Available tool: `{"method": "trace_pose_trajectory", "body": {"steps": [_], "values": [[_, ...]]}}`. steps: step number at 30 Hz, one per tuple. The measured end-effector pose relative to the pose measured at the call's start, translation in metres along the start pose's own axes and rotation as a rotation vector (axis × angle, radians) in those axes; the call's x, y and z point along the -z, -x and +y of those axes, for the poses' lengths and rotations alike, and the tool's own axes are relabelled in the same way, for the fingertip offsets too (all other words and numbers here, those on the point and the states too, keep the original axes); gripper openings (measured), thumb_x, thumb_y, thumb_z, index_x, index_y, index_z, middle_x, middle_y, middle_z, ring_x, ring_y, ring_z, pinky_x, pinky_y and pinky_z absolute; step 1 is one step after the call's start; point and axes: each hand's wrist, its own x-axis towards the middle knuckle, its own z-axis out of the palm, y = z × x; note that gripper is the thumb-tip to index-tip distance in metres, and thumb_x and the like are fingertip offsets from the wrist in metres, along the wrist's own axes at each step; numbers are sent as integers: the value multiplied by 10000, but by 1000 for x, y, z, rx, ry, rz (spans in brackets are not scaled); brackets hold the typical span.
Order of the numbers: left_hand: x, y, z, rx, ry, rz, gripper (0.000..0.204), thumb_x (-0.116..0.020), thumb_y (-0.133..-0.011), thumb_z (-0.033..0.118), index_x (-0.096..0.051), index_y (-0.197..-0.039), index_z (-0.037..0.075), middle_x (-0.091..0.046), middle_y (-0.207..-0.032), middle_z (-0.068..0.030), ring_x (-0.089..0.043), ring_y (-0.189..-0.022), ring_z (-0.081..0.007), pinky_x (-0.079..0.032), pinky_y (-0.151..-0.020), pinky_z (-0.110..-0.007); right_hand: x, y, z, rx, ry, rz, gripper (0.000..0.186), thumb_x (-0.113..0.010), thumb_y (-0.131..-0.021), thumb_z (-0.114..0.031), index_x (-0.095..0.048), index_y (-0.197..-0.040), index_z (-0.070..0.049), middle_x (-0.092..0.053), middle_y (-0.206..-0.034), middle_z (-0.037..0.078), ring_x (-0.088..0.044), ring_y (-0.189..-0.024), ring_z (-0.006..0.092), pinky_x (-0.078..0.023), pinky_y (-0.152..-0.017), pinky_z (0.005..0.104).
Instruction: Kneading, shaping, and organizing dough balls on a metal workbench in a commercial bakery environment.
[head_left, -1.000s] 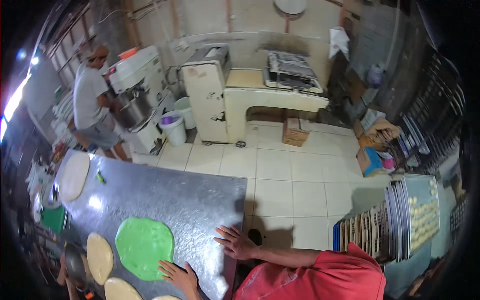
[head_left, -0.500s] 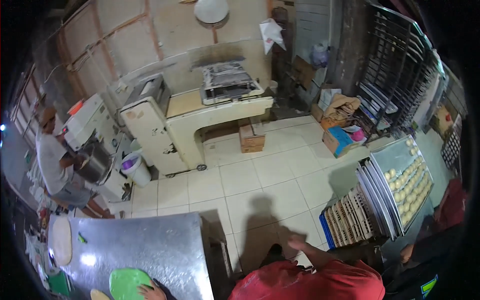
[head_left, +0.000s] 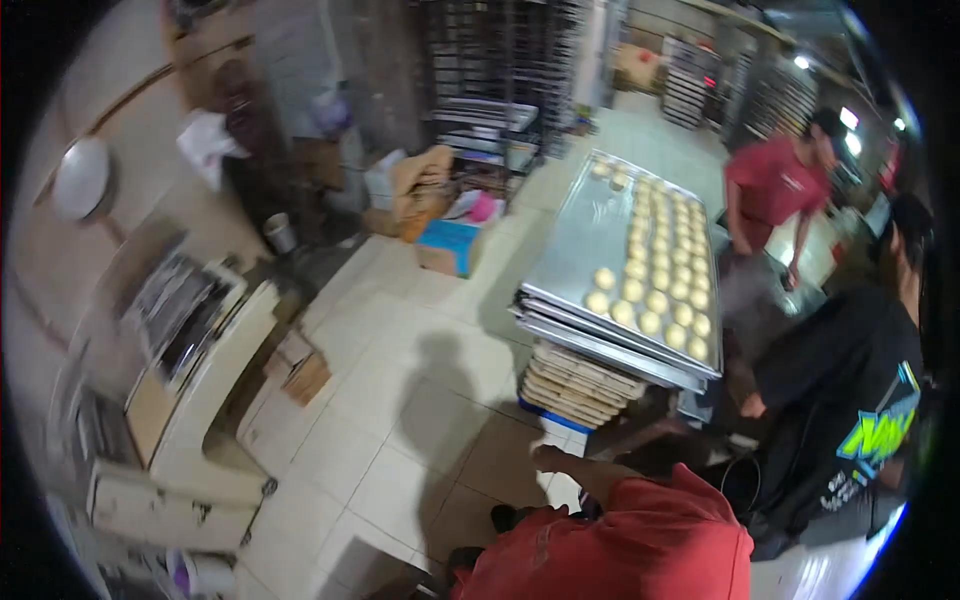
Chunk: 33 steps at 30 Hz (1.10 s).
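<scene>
My right hand (head_left: 548, 458) hangs in front of my red shirt (head_left: 610, 540), over the tiled floor, with the bare forearm bent inward. Its fingers are small and blurred, so I cannot make out whether it is closed. Nearest to it is a stack of tan slatted trays (head_left: 578, 388) on a blue base (head_left: 548, 414). Metal baking trays (head_left: 590, 235) lie on top of that stack. Rows of pale round dough balls (head_left: 655, 265) cover much of the uppermost one. My left hand is out of view.
A person in black (head_left: 840, 390) is close on my right; another in red (head_left: 780, 185) bends beyond the trays. A cream machine (head_left: 205, 400) and a cardboard box (head_left: 303, 372) are on the left. Farther off are a blue box (head_left: 447, 245) and a tall rack (head_left: 540, 70).
My view has swung right. The metal table, with my left hand on a green thing there, has left the picture. More of the dough trays and the two people now show.
</scene>
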Motion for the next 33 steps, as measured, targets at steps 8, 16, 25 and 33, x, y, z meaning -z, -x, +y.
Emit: {"method": "trace_pose_trajectory", "body": {"steps": [8,16,25,33], "values": [[174,-50,34,-1151,-670,-529,539,-660,-868,444,-652,-1219,36,-663,-1211,-142,-641,-960,-182,-536,-835,-351,26,11,-56,29,-357,126,208,-532,-904,-162,-697,-791,-105,-656,-778,167,-600,-645,375,-528,-639,504],[208,-278,57,-649,799,1122,532,-433,-1001,431,-548,-1308,12,-601,-1196,-205,-597,-1016,-316,-506,-928,-403,67,37,-65,-217,228,-192,258,-621,-873,-281,-706,-1009,-79,-719,-875,94,-691,-701,245,-538,-661,399],[585,-382,190,-1132,1570,1124,303,-549,-1017,201,-600,-1243,5,-562,-1358,-143,-532,-1247,-298,-435,-1025,-348,441,83,-169,-602,-923,1180,181,-615,-887,-95,-704,-1019,-10,-677,-829,63,-552,-651,170,-461,-628,274],[714,-419,321,-1321,1659,-38,261,-618,-936,216,-677,-1155,87,-686,-1001,-36,-613,-880,-164,-449,-837,-275,534,67,-78,-981,-265,830,284,-655,-863,-104,-652,-1124,9,-659,-916,126,-595,-691,260,-483,-638,363]]}}
